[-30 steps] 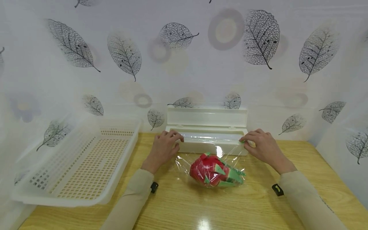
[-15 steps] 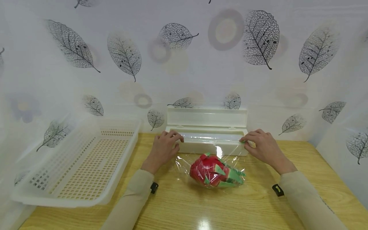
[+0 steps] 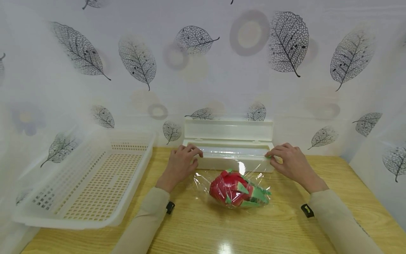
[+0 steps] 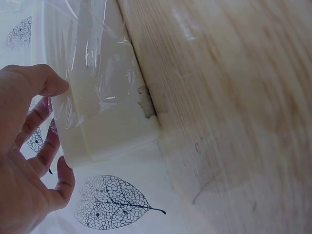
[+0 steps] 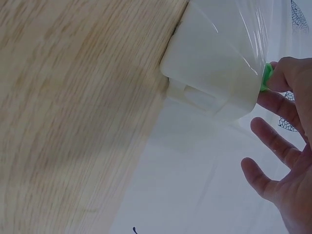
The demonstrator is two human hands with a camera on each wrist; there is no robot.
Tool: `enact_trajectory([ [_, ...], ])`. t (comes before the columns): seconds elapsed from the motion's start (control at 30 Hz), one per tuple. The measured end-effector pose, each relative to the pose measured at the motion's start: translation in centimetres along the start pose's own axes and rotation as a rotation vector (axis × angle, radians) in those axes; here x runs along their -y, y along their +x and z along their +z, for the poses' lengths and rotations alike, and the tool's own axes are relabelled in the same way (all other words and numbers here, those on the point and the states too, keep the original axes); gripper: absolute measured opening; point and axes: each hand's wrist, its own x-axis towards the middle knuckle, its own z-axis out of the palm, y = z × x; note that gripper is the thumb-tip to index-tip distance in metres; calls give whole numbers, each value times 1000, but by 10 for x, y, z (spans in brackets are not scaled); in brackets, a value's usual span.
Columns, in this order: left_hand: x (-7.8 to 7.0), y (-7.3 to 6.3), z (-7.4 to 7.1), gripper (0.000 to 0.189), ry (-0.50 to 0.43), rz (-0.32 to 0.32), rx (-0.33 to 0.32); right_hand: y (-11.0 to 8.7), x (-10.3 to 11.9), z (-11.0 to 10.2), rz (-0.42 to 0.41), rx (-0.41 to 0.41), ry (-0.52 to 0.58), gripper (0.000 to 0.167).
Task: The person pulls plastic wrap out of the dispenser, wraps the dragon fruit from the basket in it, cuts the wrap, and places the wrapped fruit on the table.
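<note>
A long white cling film box (image 3: 219, 163) stands against the back wall with its lid (image 3: 228, 129) up and a roll of film (image 3: 233, 151) inside. Clear cling film (image 3: 201, 180) runs from it over a red dragon fruit (image 3: 226, 187) with green scales, lying in front. My left hand (image 3: 181, 160) grips the box's left end, thumb at the front edge and fingers curled over the end. At the right end, my right hand (image 3: 290, 160) pinches a small green slide cutter (image 5: 266, 77) between thumb and index finger. Its other fingers are spread beside the box.
A white perforated plastic basket (image 3: 127, 201) sits at the left of the wooden table (image 3: 203, 233). A leaf-patterned curtain (image 3: 215, 81) surrounds the back and sides, close behind the box's raised lid.
</note>
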Motion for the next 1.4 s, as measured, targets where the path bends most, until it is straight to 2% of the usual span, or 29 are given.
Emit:
enact_trajectory([
  [0.53, 0, -1, 1, 19, -9, -4, -6, -2, 0, 1, -12, -19, -11, 20],
  [0.83, 0, -2, 2, 19, -12, 5, -31, -3, -2, 2, -39, -41, -21, 15],
  [1.4, 1, -1, 2, 21, -23, -1, -19, -4, -2, 1, -59, -62, -25, 16],
])
